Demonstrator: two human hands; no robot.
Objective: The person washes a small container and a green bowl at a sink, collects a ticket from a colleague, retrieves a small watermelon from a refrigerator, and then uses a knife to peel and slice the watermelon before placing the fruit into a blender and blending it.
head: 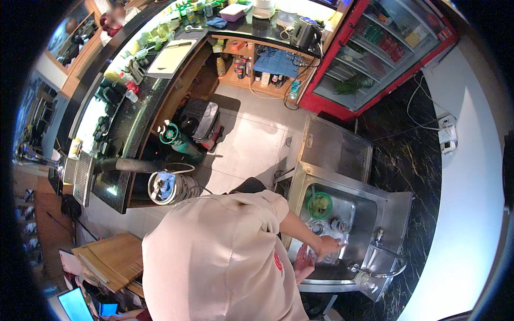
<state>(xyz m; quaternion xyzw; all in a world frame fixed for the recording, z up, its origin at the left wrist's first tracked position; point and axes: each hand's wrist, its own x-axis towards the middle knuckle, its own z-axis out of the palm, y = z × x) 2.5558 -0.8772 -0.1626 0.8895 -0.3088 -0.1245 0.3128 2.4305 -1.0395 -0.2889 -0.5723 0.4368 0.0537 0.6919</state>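
My left hand (330, 245) reaches over the stainless steel sink (363, 208), with its fingers stretched out above clear glassware (331, 257). My right hand (304, 263) is close beside it at the sink's near side, fingers raised; something clear seems to lie between the hands, but whether either grips it is unclear. Beyond them in the basin are a glass jar or mug (340, 225) and another round glass (317, 228). A green plastic strainer (320, 205) with pale green pieces, perhaps cut limes, sits at the basin's upper left. The chrome faucet (387, 274) arches at the right.
A steel counter section (337, 144) adjoins the sink, beside a red-framed glass-door fridge (321, 94). A black bar counter (134, 108) carries a cutting board (170, 60) and bottles. A green gas cylinder (182, 144), a bin (200, 120) and a metal keg (160, 188) stand on the floor.
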